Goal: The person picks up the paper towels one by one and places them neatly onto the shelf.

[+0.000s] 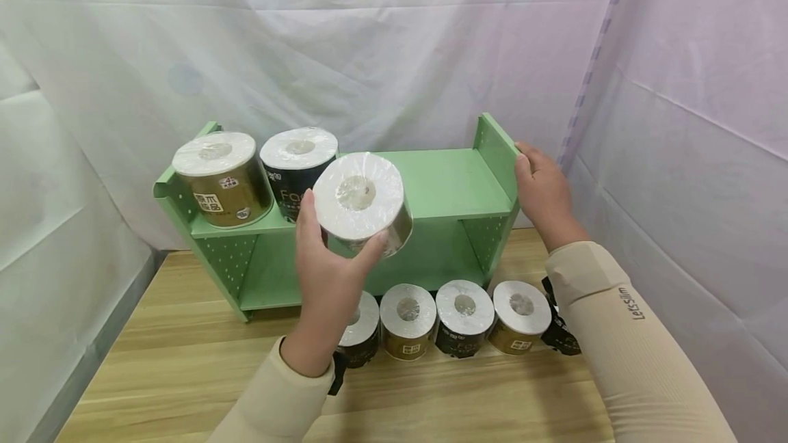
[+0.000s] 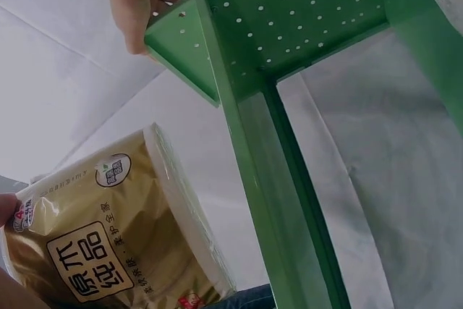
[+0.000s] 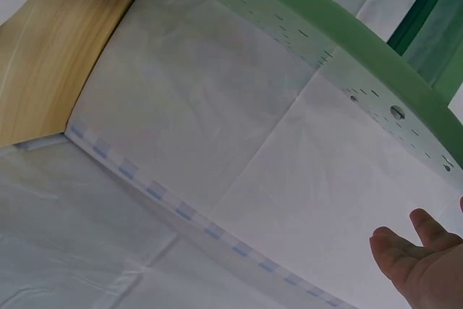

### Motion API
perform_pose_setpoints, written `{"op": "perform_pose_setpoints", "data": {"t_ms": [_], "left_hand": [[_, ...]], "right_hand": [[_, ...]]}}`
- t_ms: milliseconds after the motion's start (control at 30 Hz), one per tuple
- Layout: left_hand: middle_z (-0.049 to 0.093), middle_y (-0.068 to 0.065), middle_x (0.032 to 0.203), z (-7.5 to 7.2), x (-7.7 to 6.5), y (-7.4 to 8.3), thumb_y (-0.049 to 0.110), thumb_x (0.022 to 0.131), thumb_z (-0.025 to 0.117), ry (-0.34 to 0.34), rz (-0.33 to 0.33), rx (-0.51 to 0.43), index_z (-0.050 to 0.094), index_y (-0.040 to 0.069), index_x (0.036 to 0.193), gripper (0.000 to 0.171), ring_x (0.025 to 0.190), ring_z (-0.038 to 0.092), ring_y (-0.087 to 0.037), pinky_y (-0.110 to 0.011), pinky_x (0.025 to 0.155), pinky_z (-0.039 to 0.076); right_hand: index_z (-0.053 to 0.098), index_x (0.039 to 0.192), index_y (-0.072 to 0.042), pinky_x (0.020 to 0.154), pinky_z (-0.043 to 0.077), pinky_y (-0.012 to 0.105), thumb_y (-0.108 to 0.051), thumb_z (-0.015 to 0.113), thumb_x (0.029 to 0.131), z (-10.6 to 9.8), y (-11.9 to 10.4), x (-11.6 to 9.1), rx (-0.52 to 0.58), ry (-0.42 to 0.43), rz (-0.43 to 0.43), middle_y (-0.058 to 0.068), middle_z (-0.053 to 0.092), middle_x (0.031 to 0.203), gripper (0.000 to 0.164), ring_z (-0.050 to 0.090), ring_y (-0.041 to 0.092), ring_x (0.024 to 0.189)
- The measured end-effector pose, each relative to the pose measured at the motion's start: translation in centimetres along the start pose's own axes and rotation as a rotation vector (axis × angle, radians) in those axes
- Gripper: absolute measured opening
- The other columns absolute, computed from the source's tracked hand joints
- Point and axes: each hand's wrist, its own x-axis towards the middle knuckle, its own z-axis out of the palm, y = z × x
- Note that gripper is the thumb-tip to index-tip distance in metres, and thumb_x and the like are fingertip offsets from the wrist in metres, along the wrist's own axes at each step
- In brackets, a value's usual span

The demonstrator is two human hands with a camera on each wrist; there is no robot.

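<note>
My left hand [image 1: 329, 272] holds a gold-wrapped toilet paper roll [image 1: 360, 197], its thumb and fingers spread around the sides. The roll is tilted in front of the upper board of a green two-tier shelf [image 1: 455, 180]; its gold label shows in the left wrist view. On the upper board at the left stand a gold roll [image 1: 224, 183] and a black-wrapped roll [image 1: 299, 156], partly hidden by the held one. At the shelf's right side panel, my right hand [image 1: 543, 190] grips the upper edge. Some of its fingers [image 3: 398, 251] stick out beside the panel in the right wrist view.
Along the shelf's front, a row of gold and black rolls [image 1: 464, 310] stands on the wooden table [image 1: 154, 361]; the left arm and right sleeve partly cover its ends. White cloth [image 1: 382, 53] hangs behind the shelf and along both sides.
</note>
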Motion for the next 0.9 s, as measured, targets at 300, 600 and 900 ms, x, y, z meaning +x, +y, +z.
{"op": "perform_pose_setpoints", "data": {"t_ms": [300,600,900], "left_hand": [[0.027,-0.002,0.154,1.3,0.6,0.4,0.028,0.071,0.084,0.024,0.006,-0.057,0.02,0.012,0.154,0.106,0.138,0.028,-0.012,-0.041,0.114,0.026],[0.026,-0.003,0.155,2.8,1.4,0.4,0.026,0.072,0.084,0.038,0.043,-0.07,0.019,0.01,0.154,0.106,0.138,0.029,-0.015,-0.041,0.112,0.028],[0.023,-0.003,0.156,3.8,2.0,0.2,0.029,0.073,0.082,0.042,0.021,-0.052,0.017,0.012,0.155,0.105,0.138,0.03,-0.017,-0.044,0.11,0.033]], "right_hand": [[0.038,0.149,-0.023,0.105,0.031,0.06,-0.047,0.02,0.101,0.1,0.0,-0.1,0.013,0.002,0.008,0.008,0.039,0.151,0.056,0.041,0.037,0.133],[0.037,0.15,-0.024,0.104,0.031,0.061,-0.046,0.019,0.102,0.2,0.0,-0.1,0.012,-0.007,0.01,0.008,0.039,0.152,0.056,0.041,0.038,0.132],[0.036,0.15,-0.023,0.104,0.033,0.06,-0.047,0.02,0.102,0.2,-0.1,-0.2,0.022,-0.006,0.019,0.009,0.039,0.152,0.056,0.043,0.037,0.129]]}}
